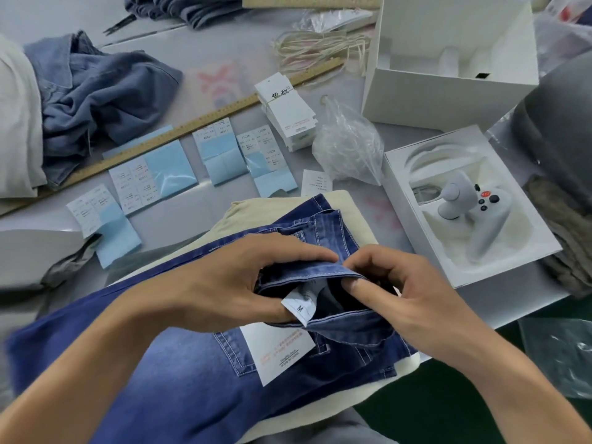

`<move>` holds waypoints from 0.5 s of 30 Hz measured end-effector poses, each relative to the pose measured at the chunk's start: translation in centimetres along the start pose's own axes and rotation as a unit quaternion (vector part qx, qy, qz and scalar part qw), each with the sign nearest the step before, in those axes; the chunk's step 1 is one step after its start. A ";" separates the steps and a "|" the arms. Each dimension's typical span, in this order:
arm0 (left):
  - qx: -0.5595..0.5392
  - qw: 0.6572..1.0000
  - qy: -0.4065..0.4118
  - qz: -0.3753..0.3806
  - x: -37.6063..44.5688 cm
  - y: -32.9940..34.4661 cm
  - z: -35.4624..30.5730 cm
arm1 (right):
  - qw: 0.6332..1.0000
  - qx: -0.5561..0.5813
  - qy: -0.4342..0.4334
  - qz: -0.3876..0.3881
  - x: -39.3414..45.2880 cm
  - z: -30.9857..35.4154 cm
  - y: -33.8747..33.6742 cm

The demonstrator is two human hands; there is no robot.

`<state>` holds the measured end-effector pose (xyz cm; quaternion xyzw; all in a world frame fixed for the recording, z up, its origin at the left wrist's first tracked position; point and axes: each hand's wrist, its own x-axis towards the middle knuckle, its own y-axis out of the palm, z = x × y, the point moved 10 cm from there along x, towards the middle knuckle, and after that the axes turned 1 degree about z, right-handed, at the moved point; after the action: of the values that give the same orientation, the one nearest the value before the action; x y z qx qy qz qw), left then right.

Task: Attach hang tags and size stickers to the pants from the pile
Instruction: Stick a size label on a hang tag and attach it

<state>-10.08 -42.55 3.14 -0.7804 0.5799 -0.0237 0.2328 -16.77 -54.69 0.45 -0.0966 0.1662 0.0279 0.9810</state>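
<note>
Reading the size label inside the waistband before choosing a sticker

At far left on the tabletop (224, 43), the pile of denim (96, 100) waits, and the sticker sheets (153, 177) lie in a row below the ruler (179, 129); the stack of hang tags (288, 107) sits further right. Nearer, the blue pants (179, 363) lie across a cream cloth (358, 219), a hang tag (278, 350) already resting on them. The left hand (224, 283) curls its fingers round the waistband (314, 272), thumb pinning the white size label (302, 307), which reads M. The right hand (413, 302) pinches the waistband edge from the other side, fingers bent. To do this well, I'd judge it best to keep the band folded open, confirm the letter, then pick the matching sheet.
</note>
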 end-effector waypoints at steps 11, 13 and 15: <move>0.188 0.972 -0.009 -0.140 2.3 -1.2 1.8 | 0.963 -0.073 -0.059 -0.252 -2.3 0.5 -4.7; 0.263 0.953 -0.045 -0.143 5.0 -0.1 2.8 | 0.901 -0.217 -0.199 -0.320 -3.6 4.9 -4.2; 0.307 0.943 -0.048 -0.115 7.4 0.7 3.6 | 0.868 -0.307 -0.272 -0.279 -3.3 6.0 -1.5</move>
<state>-7.21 -48.24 -2.05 -0.7323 0.4391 -0.1900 0.4846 -17.80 -55.07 7.36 -0.4237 -0.1585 -0.1721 0.8751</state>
